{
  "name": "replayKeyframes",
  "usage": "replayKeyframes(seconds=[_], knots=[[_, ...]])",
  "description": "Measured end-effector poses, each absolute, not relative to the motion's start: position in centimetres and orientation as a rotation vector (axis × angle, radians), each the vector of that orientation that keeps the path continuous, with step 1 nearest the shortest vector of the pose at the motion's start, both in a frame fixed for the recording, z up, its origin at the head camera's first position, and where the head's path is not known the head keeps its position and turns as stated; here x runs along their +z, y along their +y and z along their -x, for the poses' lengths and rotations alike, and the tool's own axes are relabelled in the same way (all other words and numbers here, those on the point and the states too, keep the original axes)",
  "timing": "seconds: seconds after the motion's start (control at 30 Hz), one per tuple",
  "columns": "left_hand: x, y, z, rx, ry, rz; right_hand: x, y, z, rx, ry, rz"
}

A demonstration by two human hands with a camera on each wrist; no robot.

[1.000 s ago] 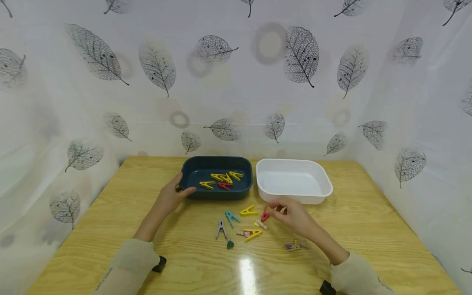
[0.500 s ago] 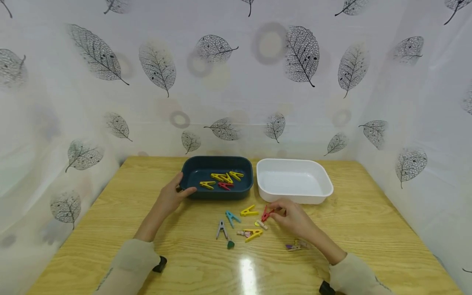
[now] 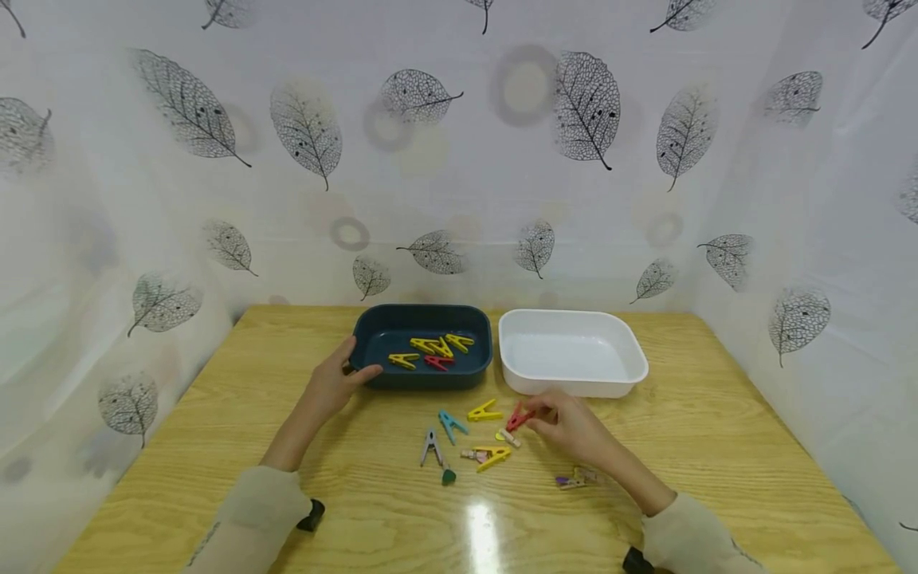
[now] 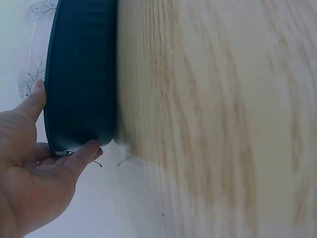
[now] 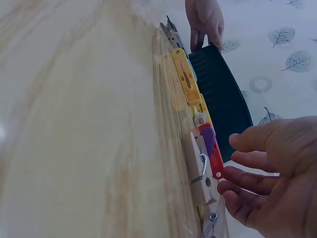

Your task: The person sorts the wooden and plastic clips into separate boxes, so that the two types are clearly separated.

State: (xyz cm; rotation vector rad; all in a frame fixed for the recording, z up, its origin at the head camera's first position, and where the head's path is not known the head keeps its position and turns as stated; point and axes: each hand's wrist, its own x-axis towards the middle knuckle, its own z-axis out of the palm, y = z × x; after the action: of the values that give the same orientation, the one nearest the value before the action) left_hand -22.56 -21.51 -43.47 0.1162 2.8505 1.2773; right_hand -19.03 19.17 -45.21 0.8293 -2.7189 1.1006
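The left hand grips the near left corner of a dark blue-green tray, thumb on its front wall and fingers at the left rim. In front of a white tray, the right hand pinches one leg of a red plastic clothespin between thumb and index finger; that clothespin lies low, close over the table. In the right wrist view its end shows right at the fingertips. Several yellow clothespins and a red one lie inside the dark tray.
The white tray stands right of the dark one. On the wooden table lie a yellow clothespin, a blue one, a grey one and small wooden pegs. A purple-decorated wooden peg lies below the right wrist.
The red clothespin at the right hand has turned slightly, its legs swinging to the right, and the right fingers have shifted a little right. The left hand and both trays stay put.
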Motion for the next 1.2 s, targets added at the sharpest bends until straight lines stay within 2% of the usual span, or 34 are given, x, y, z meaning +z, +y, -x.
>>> replayKeyframes(seconds=[0.5, 1.2], knots=[[-43.24, -21.47, 22.5, 1.266, 2.854, -0.112, -45.54, 19.06, 19.28, 1.127, -2.808, -0.821], [-43.21, -21.43, 22.42, 1.273, 2.833, -0.088, -45.35, 18.76, 19.03, 1.062, -2.908, -0.622]])
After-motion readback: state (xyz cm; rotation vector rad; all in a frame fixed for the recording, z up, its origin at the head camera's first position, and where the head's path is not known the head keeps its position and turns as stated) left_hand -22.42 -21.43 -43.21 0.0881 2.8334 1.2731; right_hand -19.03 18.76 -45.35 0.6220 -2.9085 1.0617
